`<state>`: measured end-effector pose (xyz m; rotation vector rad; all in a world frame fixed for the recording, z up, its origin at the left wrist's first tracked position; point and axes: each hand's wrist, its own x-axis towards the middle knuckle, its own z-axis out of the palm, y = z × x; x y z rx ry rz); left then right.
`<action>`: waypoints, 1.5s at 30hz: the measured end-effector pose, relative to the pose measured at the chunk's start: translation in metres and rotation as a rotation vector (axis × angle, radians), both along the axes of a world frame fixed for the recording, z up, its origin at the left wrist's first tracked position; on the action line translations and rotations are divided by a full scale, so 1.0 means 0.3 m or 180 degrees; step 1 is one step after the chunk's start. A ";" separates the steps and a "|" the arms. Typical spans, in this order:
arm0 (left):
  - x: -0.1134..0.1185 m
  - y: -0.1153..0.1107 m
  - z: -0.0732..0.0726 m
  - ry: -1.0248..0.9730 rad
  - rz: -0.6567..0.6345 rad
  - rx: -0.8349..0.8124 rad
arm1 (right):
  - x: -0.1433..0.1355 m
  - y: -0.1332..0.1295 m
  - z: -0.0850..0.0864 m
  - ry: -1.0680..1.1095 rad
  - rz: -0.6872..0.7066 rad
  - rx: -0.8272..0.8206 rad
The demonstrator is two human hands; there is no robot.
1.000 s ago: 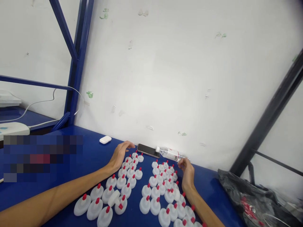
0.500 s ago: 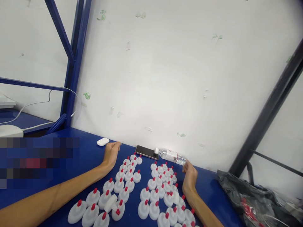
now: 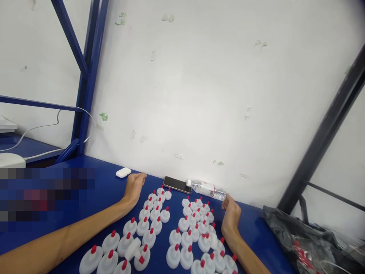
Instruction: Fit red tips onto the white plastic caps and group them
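Observation:
My left hand [image 3: 135,189] rests on the blue table [image 3: 111,194] with its fingers curled in and nothing seen in them. It lies just right of a small white case and left of a group of squat, translucent white plastic bottles [image 3: 145,214] with red tips. On the other side, my right hand [image 3: 231,216] is likewise curled, its side down on the table. Its knuckles are close to the base of a clear drink bottle [image 3: 207,188] lying on its side; I cannot tell whether they touch. A second group of red-tipped bottles [image 3: 186,238] stands left of this hand.
A phone [image 3: 176,184] lies flat near the wall, beside the drink bottle's cap. The white case [image 3: 123,172] is at the back left. One red-tipped bottle [image 3: 133,249] lies tipped over among the left group. A dark plastic bag [image 3: 310,239] with red pieces sits at right.
The view has shifted slightly. My right hand appears a little further right and lower in the picture; both hands keep the same curled shape, and the bottles stay in place.

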<state>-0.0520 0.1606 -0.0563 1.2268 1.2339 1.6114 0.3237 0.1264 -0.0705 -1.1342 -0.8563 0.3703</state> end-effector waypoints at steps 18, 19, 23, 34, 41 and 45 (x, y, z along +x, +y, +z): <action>0.014 -0.013 0.020 -0.0101 -0.0161 -0.0251 | -0.008 -0.008 0.019 -0.0005 0.0156 -0.0115; 0.014 -0.015 0.021 -0.0098 -0.0165 -0.0256 | -0.008 -0.008 0.020 -0.0018 0.0160 -0.0114; 0.019 -0.024 0.029 -0.0074 -0.0171 -0.0272 | -0.007 -0.012 0.024 -0.0087 0.0186 -0.0104; 0.032 -0.057 0.063 0.0083 -0.0277 -0.0384 | 0.006 -0.032 0.039 -0.0340 0.0190 -0.0142; 0.045 -0.092 0.086 0.0187 -0.0348 -0.0452 | 0.014 -0.056 0.065 -0.0528 0.0178 -0.0105; 0.050 -0.106 0.097 0.0233 -0.0395 -0.0459 | 0.021 -0.063 0.077 -0.0659 0.0183 -0.0091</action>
